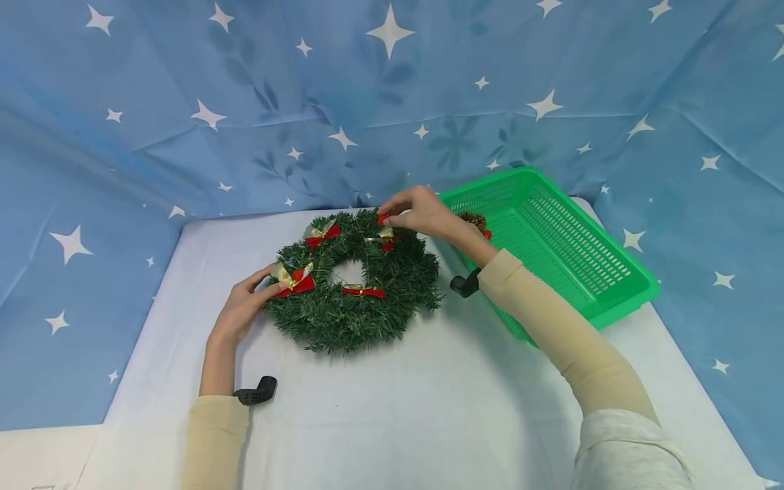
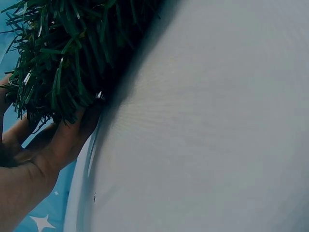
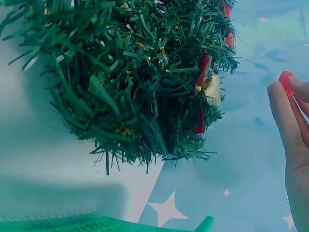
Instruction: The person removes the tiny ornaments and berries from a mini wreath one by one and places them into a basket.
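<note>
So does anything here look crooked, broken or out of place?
Nothing stands out. The wreath lies flat on the white table, its bows attached. The left hand steadies its edge, the right hand pinches a small red piece, and the green basket sits upright.

One wreath [image 1: 355, 286], four bows [image 1: 294, 280], one basket [image 1: 551, 238]
</note>
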Available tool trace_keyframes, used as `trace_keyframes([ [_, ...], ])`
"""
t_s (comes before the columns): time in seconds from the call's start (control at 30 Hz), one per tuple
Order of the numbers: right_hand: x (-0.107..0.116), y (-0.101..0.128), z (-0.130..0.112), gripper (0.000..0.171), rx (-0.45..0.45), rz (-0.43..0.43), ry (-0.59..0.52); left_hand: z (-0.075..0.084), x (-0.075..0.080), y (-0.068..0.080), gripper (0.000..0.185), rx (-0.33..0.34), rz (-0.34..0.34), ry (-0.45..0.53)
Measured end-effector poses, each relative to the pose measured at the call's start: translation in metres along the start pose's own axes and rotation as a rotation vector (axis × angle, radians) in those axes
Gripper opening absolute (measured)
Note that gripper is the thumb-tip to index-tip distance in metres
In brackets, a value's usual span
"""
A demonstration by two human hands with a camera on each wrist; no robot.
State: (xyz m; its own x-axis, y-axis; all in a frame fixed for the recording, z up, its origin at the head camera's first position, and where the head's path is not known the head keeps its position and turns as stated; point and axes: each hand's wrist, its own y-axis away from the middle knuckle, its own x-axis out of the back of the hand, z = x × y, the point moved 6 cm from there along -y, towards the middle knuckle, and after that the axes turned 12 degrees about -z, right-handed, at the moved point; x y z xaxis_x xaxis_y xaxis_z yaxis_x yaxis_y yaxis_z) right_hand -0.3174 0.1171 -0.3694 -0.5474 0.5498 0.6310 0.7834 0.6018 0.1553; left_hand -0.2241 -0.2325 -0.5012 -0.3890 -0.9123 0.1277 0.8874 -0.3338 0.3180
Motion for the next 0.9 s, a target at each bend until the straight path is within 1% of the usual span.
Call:
trace_keyframes([
  [0.17, 0.002, 0.005, 0.0, 0.028, -0.011, -0.001, -0.002, 0.003, -0.001, 0.004, 0.081, 0.006, 0.007, -0.008],
  [0.37, 0.008, 0.014, 0.002, 0.024, -0.005, 0.016, -0.007, 0.004, 0.0, 0.002, 0.082, 0.002, 0.006, -0.017],
  [0.5, 0.011, 0.018, 0.004, 0.022, -0.008, 0.022, 0.002, 0.003, -0.001, 0.003, 0.082, 0.001, 0.01, -0.011],
  [0.77, 0.021, 0.029, 0.007, 0.023, -0.006, 0.041, -0.029, -0.001, -0.001, 0.001, 0.082, 0.001, 0.015, -0.005],
  [0.9, 0.029, 0.038, 0.009, 0.023, -0.015, 0.073, -0.028, 0.0, -0.002, 0.0, 0.08, 0.003, 0.019, -0.023],
])
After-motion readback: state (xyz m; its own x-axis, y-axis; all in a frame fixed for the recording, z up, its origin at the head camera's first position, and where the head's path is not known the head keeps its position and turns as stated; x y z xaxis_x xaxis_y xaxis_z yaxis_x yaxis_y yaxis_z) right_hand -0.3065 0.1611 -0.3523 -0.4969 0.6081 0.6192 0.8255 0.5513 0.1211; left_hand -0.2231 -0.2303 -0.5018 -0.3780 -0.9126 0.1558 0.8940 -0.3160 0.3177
